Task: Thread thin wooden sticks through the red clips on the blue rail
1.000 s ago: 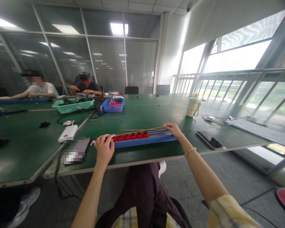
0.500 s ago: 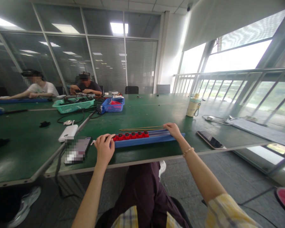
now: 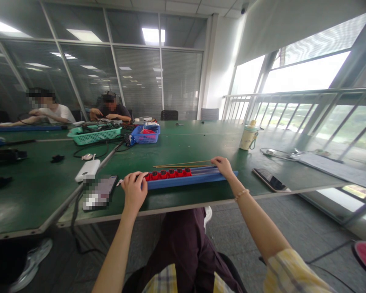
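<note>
A long blue tray lies along the table's near edge. Several red blocks with dark tops stand in a row in its left part. Around the tray's left end are the bent fingers of my left hand, its fingertips touching the end red block. Just behind the tray, thin yellowish sticks lie lengthwise. At their right end my right hand is closed in a pinch on one stick, above the tray's right part, which shows a greyish inside. The fingertips of my right hand are partly hidden.
Phones lie at both sides, with a white power bank at left. A drink bottle stands right. Beyond are a green basket of cables and a blue basket. Two people sit at the far left.
My right hand has shifted very slightly, the stick's end a little higher. My left hand has stayed put. A dark object now shows on the left table, and a far-left person's arm has moved.
</note>
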`<state>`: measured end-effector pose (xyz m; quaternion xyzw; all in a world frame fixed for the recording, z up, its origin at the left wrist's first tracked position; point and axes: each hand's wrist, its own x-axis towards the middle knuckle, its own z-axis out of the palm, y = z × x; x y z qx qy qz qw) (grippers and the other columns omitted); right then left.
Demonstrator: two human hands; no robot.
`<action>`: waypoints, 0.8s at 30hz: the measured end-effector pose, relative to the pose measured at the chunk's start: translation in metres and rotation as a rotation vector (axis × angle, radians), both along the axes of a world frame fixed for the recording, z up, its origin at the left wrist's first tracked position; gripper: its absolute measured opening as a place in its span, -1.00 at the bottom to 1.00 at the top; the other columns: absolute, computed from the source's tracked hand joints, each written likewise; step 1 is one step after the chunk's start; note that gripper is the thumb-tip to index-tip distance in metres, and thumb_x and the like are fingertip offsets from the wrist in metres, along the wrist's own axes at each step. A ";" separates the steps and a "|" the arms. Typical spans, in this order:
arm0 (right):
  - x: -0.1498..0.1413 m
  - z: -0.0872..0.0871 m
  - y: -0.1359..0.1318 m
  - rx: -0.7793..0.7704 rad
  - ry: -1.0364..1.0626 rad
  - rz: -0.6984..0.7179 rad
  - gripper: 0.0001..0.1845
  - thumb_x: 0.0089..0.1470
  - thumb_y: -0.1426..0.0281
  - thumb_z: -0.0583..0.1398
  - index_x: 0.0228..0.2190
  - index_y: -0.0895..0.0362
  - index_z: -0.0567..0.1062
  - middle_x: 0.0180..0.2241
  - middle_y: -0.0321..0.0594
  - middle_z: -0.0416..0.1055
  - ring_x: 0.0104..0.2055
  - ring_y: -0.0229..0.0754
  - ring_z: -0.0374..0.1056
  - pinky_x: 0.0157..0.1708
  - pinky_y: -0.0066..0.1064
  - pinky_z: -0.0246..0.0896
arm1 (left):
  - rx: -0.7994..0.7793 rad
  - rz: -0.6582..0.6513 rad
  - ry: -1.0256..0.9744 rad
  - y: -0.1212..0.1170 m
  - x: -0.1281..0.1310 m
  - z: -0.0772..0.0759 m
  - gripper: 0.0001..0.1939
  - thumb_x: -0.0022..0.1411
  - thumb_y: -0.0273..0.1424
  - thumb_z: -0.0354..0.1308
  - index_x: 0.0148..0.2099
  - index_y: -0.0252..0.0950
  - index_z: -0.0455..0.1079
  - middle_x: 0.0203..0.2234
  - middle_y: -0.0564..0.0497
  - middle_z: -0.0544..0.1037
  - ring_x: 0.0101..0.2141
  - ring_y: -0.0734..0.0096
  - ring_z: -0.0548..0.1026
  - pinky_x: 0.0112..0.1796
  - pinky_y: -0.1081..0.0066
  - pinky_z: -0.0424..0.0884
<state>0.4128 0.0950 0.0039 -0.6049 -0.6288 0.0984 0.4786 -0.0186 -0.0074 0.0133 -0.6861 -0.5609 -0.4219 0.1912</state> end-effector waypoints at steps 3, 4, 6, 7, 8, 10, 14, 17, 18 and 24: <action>0.005 -0.004 0.002 0.013 0.097 0.003 -0.56 -0.01 0.04 0.13 -0.46 0.11 0.61 -0.41 -0.16 0.56 -0.29 -0.04 0.41 -0.20 -0.26 0.28 | -0.001 0.004 0.002 0.001 0.000 -0.001 -0.68 0.33 -0.37 -0.03 -0.02 -0.14 0.52 -0.10 -0.11 0.51 -0.01 0.10 0.33 0.00 0.11 0.15; 0.006 -0.005 0.002 0.011 0.123 0.008 -0.55 -0.01 0.03 0.14 -0.45 0.11 0.61 -0.41 -0.15 0.56 -0.29 -0.05 0.41 -0.20 -0.26 0.28 | -0.003 0.007 0.003 0.001 0.000 -0.001 -0.68 0.33 -0.37 -0.03 -0.02 -0.14 0.52 -0.10 -0.11 0.51 -0.01 0.10 0.33 0.00 0.11 0.15; 0.008 -0.006 0.002 0.008 0.150 0.023 -0.55 -0.02 0.01 0.15 -0.44 0.12 0.62 -0.40 -0.15 0.56 -0.29 -0.05 0.41 -0.20 -0.26 0.28 | -0.005 0.008 0.004 0.001 0.000 -0.002 -0.68 0.33 -0.38 -0.03 -0.02 -0.14 0.52 -0.10 -0.11 0.51 -0.01 0.10 0.33 0.00 0.12 0.15; 0.008 -0.006 0.002 0.005 0.148 0.029 -0.55 -0.02 0.02 0.15 -0.44 0.12 0.62 -0.40 -0.15 0.56 -0.30 -0.05 0.40 -0.21 -0.26 0.28 | -0.004 0.006 0.004 0.001 0.000 -0.002 -0.68 0.33 -0.38 -0.03 -0.02 -0.14 0.52 -0.10 -0.10 0.51 -0.01 0.10 0.33 0.00 0.11 0.15; 0.007 -0.006 0.002 0.000 0.133 0.031 -0.55 -0.02 0.02 0.14 -0.44 0.12 0.62 -0.41 -0.15 0.56 -0.31 -0.06 0.40 -0.22 -0.27 0.27 | -0.002 0.005 0.006 0.001 0.000 -0.002 -0.68 0.33 -0.38 -0.03 -0.01 -0.14 0.52 -0.10 -0.10 0.51 -0.01 0.10 0.32 0.00 0.11 0.15; 0.006 -0.005 0.002 -0.015 0.078 0.022 -0.56 -0.01 0.04 0.13 -0.46 0.12 0.61 -0.44 -0.16 0.55 -0.34 -0.06 0.39 -0.26 -0.28 0.25 | -0.001 0.005 0.009 0.001 0.000 -0.002 -0.68 0.34 -0.38 -0.03 -0.01 -0.14 0.51 -0.10 -0.10 0.51 -0.01 0.11 0.32 0.01 0.11 0.14; 0.003 -0.005 0.004 -0.068 -0.049 -0.017 -0.63 -0.02 0.09 0.16 -0.49 0.10 0.60 -0.44 -0.15 0.56 -0.35 -0.06 0.41 -0.29 -0.29 0.24 | -0.006 0.008 0.014 0.001 0.000 -0.003 -0.68 0.34 -0.38 -0.03 0.00 -0.14 0.51 -0.09 -0.11 0.51 0.00 0.10 0.31 0.01 0.12 0.13; 0.004 -0.006 0.009 -0.134 -0.121 -0.026 -0.70 -0.04 0.15 0.21 -0.48 0.10 0.61 -0.42 -0.15 0.57 -0.34 -0.07 0.44 -0.31 -0.32 0.25 | -0.009 0.007 0.010 0.001 0.001 -0.003 -0.68 0.34 -0.38 -0.03 0.00 -0.14 0.51 -0.10 -0.11 0.51 0.00 0.10 0.31 0.01 0.11 0.13; 0.005 -0.005 0.011 -0.160 -0.144 -0.027 -0.71 -0.04 0.16 0.22 -0.48 0.11 0.62 -0.42 -0.15 0.58 -0.35 -0.07 0.44 -0.32 -0.34 0.25 | -0.009 0.007 0.008 0.001 0.001 -0.003 -0.68 0.35 -0.38 -0.03 0.00 -0.14 0.51 -0.10 -0.10 0.51 0.00 0.10 0.31 0.01 0.11 0.13; 0.002 0.020 0.024 -0.501 -0.481 -0.079 -0.66 0.00 0.19 0.28 -0.30 0.19 0.68 -0.42 -0.19 0.58 -0.33 -0.16 0.49 -0.37 -0.50 0.27 | -0.007 0.006 0.009 0.002 0.001 -0.003 -0.69 0.35 -0.37 -0.02 -0.01 -0.13 0.52 -0.11 -0.08 0.52 -0.01 0.11 0.32 0.00 0.11 0.14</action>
